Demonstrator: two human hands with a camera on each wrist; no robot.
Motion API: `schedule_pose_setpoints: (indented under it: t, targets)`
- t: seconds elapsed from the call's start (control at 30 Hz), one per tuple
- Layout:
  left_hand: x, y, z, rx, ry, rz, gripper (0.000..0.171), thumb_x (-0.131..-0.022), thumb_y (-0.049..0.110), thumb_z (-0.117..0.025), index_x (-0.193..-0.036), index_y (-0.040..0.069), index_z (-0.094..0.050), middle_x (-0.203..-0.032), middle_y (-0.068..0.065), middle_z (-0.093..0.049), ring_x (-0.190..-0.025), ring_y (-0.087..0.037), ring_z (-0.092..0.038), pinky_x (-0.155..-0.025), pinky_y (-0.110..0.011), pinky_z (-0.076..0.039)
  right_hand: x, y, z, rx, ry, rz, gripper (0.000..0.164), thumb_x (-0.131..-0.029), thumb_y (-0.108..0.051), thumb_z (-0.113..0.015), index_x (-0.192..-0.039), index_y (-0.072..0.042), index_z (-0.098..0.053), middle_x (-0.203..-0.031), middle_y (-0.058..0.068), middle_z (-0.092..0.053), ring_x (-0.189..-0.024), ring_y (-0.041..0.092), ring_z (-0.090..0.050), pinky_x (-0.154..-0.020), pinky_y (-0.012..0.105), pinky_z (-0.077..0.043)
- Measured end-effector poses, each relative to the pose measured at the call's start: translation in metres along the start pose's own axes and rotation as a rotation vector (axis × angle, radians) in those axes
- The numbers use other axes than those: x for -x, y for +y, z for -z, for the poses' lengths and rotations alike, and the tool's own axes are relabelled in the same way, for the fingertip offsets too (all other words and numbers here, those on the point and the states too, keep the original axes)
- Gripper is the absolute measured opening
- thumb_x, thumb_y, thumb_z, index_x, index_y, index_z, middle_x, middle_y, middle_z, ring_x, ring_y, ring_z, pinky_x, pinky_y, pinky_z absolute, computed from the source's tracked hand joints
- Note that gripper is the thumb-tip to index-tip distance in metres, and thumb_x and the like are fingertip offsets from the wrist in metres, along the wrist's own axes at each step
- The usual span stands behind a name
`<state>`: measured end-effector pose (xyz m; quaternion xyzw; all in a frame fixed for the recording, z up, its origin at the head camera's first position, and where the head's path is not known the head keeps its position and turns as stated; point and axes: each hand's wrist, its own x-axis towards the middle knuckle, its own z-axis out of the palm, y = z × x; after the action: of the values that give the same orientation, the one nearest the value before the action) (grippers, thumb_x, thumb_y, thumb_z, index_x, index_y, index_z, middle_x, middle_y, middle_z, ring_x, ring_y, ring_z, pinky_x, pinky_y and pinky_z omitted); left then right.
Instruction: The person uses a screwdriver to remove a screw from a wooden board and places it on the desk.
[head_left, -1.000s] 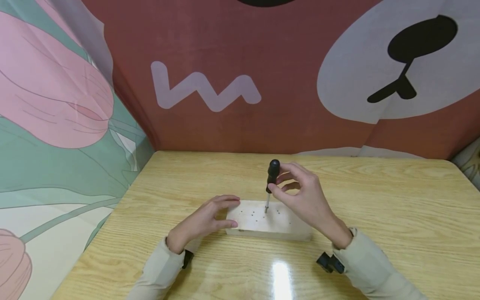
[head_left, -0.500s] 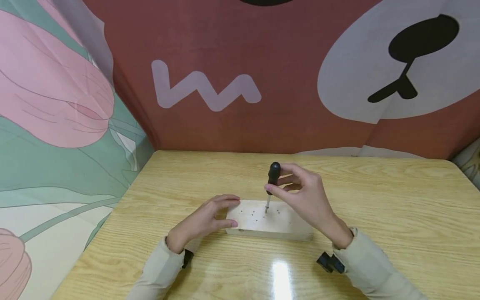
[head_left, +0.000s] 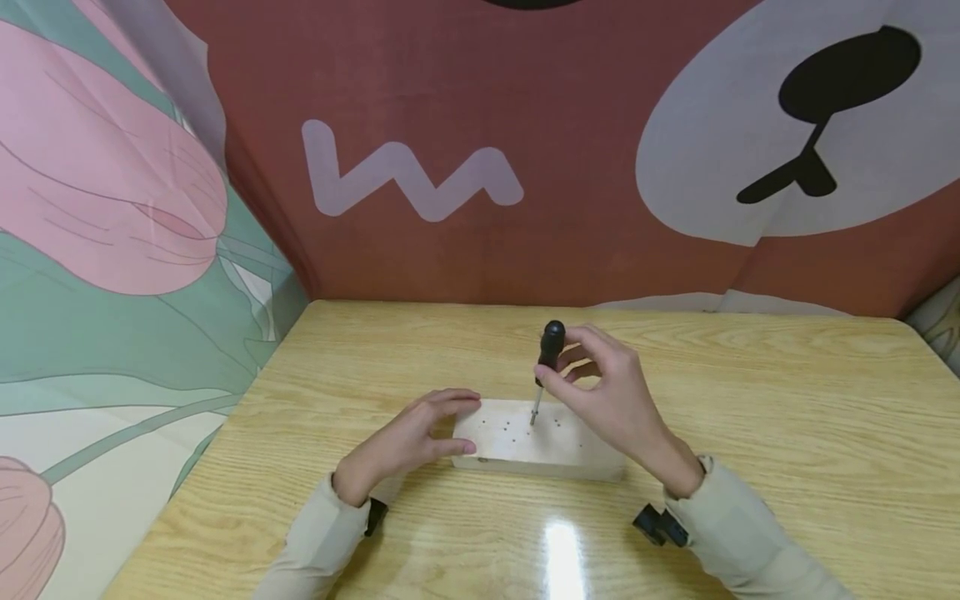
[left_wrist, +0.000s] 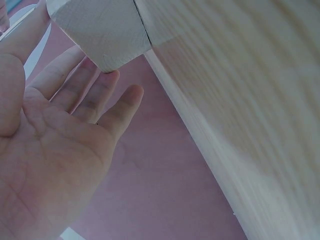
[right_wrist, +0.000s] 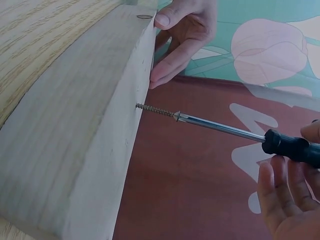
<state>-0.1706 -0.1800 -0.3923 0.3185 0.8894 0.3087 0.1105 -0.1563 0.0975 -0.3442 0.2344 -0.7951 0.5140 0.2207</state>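
A pale wooden block (head_left: pixel 495 452) with several small holes in its top lies on the table. My left hand (head_left: pixel 408 433) holds its left end, thumb on the near side and fingers at the far edge; in the left wrist view the fingers (left_wrist: pixel 102 97) reach along the block's end (left_wrist: pixel 107 35). My right hand (head_left: pixel 611 392) pinches the black handle of a screwdriver (head_left: pixel 551 343), which stands nearly upright above the block. In the right wrist view the screwdriver's tip meets the head of a screw (right_wrist: pixel 157 110). The screw's point sits in the block, most of its thread showing.
The block rests on a wood-grain table (head_left: pixel 787 433). Behind it hangs a red printed cloth (head_left: pixel 450 258), and a floral cloth (head_left: pixel 112 333) hangs at the left. A dark wrist camera (head_left: pixel 660 525) sits below the right sleeve.
My right thumb and fingers have shifted around the screwdriver handle and back, and the handle's top has leaned slightly right. The left hand and block have stayed put.
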Motion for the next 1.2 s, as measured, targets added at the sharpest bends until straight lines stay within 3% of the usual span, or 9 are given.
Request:
schedule_pose_setpoints:
  t: [0.23, 0.5, 0.87, 1.2]
  targets:
    - [-0.0001, 0.0001, 0.0001, -0.004, 0.003, -0.008, 0.061, -0.092, 0.034, -0.07, -0.143, 0.005, -0.053, -0.151, -0.008, -0.048, -0.142, -0.03, -0.042, -0.114, -0.049, -0.039, -0.0009, -0.002, 0.0003, 0.013, -0.014, -0.027, 0.034, -0.075, -0.008, -0.086, -0.105, -0.008, -0.071, -0.089, -0.001, -0.069, -0.075, 0.007, -0.068, -0.064, 0.021, -0.059]
    - [-0.0003, 0.0003, 0.0006, 0.002, 0.0, 0.0, 0.061, -0.092, 0.035, -0.07, -0.143, 0.007, -0.053, -0.151, -0.008, -0.049, -0.142, -0.029, -0.042, -0.115, -0.049, -0.039, -0.001, -0.0022, 0.0019, -0.029, -0.034, -0.043, 0.034, -0.078, -0.005, -0.084, -0.109, -0.007, -0.069, -0.09, 0.003, -0.075, -0.077, 0.006, -0.071, -0.069, 0.023, -0.06]
    - [0.0001, -0.0009, 0.0007, 0.008, 0.003, -0.009, 0.061, -0.092, 0.036, -0.069, -0.144, 0.007, -0.052, -0.151, -0.007, -0.048, -0.143, -0.029, -0.041, -0.115, -0.049, -0.038, -0.0016, -0.0028, 0.0044, -0.002, -0.046, -0.039, 0.023, -0.079, -0.006, -0.083, -0.098, -0.01, -0.071, -0.09, -0.002, -0.068, -0.076, 0.006, -0.066, -0.067, 0.022, -0.059]
    - [0.0004, -0.0003, 0.0004, -0.006, 0.005, -0.003, 0.062, -0.092, 0.035, -0.07, -0.144, 0.007, -0.053, -0.151, -0.006, -0.048, -0.143, -0.028, -0.041, -0.115, -0.048, -0.038, -0.002, -0.002, 0.0034, -0.025, -0.063, -0.087, 0.033, -0.086, 0.002, -0.073, -0.118, -0.005, -0.069, -0.106, 0.009, -0.072, -0.086, 0.019, -0.07, -0.069, 0.023, -0.059]
